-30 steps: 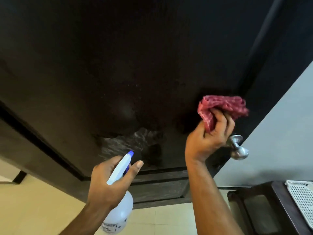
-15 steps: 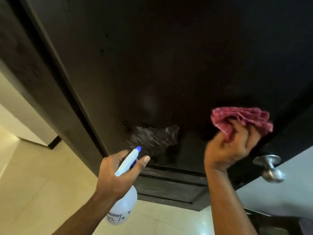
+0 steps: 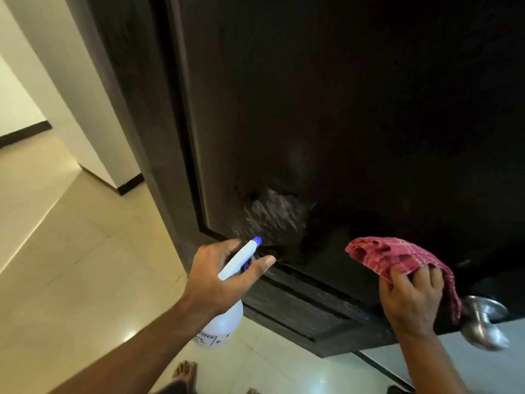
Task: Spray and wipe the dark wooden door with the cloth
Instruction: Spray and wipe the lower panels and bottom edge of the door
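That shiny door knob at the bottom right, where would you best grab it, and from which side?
Probably by its rounded end: the knob juts out from the door on a narrower neck, so fingers can wrap the wide bulb. Come straight at its end or from the picture's right, since the cloth in the right hand hangs close on the other side.

The dark wooden door (image 3: 355,109) fills most of the view, with a wet, shiny patch (image 3: 272,217) low on its panel. Just below that patch the left hand (image 3: 218,277) grips a white spray bottle (image 3: 224,308), its blue nozzle tip pointed at the door. To the right of the patch the right hand (image 3: 409,300) holds a red checked cloth (image 3: 397,260) against the door, just above a silver door knob (image 3: 483,322).
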